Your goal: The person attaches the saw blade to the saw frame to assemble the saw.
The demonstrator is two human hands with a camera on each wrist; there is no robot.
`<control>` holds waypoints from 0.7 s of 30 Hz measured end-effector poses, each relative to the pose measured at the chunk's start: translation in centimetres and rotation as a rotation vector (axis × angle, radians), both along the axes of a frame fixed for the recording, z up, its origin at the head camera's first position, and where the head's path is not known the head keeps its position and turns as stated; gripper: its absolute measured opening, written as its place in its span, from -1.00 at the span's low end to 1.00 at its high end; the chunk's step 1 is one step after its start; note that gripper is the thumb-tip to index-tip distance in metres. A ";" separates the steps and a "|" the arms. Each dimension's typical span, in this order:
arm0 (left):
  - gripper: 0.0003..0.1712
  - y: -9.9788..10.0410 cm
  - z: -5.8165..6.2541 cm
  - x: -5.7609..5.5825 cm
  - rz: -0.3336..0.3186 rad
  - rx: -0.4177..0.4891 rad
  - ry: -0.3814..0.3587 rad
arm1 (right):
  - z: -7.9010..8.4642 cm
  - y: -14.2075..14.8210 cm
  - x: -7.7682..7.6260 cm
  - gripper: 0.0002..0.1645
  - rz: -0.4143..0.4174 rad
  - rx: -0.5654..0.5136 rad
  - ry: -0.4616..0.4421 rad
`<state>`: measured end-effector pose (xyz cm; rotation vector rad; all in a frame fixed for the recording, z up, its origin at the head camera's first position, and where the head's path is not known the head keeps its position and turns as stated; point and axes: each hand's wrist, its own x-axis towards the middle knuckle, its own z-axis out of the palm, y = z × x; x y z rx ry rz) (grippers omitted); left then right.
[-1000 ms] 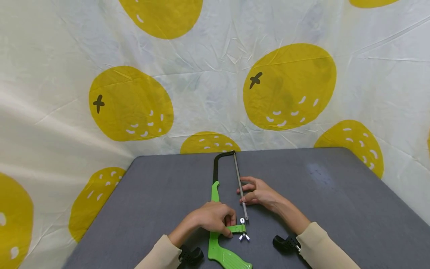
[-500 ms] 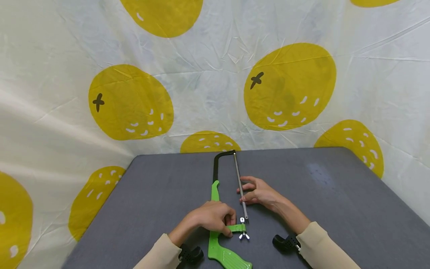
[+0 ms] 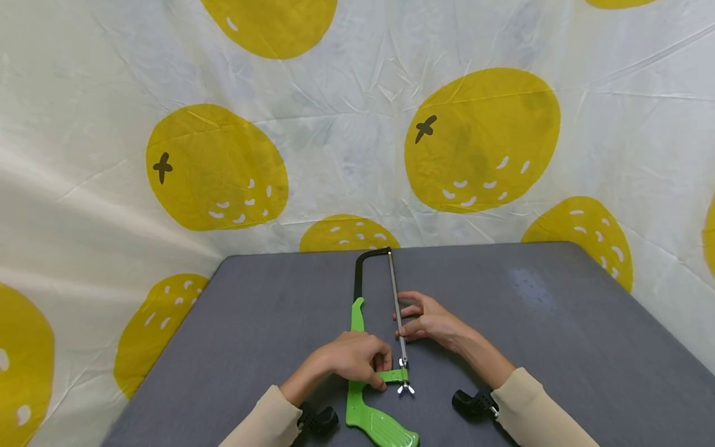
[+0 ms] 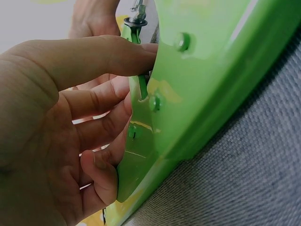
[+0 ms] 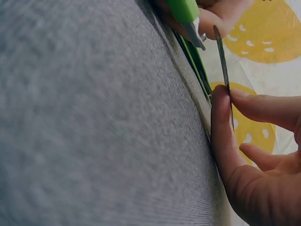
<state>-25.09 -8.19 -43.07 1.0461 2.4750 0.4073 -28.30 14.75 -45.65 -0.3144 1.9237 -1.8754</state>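
A hacksaw with a green handle (image 3: pixel 385 425) and black front frame (image 3: pixel 359 273) lies on the grey table. My left hand (image 3: pixel 353 357) grips the green frame beside its short arm (image 3: pixel 395 375); in the left wrist view the thumb presses the green metal (image 4: pixel 141 155), with the fingers curled behind. My right hand (image 3: pixel 436 323) pinches the thin saw blade (image 3: pixel 395 292) between thumb and finger. The blade's near end overlaps the metal blade holder (image 3: pixel 403 362) in the head view, while the right wrist view shows a gap between blade (image 5: pixel 224 66) and holder (image 5: pixel 194 35). A wing nut (image 3: pixel 406 389) sits below the arm.
The grey cloth-topped table (image 3: pixel 536 360) extends around both hands. Behind it hangs a white curtain (image 3: pixel 346 161) printed with yellow fruit. Black wrist devices (image 3: pixel 475 403) sit below both wrists.
The blade's near end has shifted slightly left, from beside the metal holder to over it in the head view. The left hand keeps its grip; the head view has tilted a little.
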 end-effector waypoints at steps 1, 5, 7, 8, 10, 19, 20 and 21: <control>-0.77 0.0 0.0 0.0 -0.001 0.000 -0.001 | 0.0 0.0 0.0 0.08 -0.002 0.005 -0.001; -0.78 0.0 0.0 -0.1 -0.001 0.000 -0.002 | -0.1 -0.1 0.3 0.00 0.003 0.016 0.014; -0.78 0.0 -0.1 -0.2 -0.004 0.001 -0.002 | -0.2 -0.1 0.4 -0.03 0.006 0.018 0.020; -0.77 0.0 -0.1 -0.1 -0.004 0.000 -0.003 | -0.2 -0.1 0.4 -0.05 0.007 0.021 0.024; -0.77 0.0 -0.1 -0.1 -0.006 0.001 -0.004 | -0.2 -0.2 0.5 -0.07 0.006 0.029 0.031; -0.78 0.0 0.0 -0.1 -0.009 0.002 0.000 | 0.1 -0.6 0.6 -0.12 -0.018 0.061 0.057; -0.78 0.0 0.0 -0.1 -0.009 0.002 0.000 | 0.1 -0.7 0.6 -0.12 -0.021 0.063 0.057; -0.78 0.0 0.0 -0.1 -0.009 0.003 -0.001 | 0.1 -0.7 0.6 -0.12 -0.022 0.065 0.057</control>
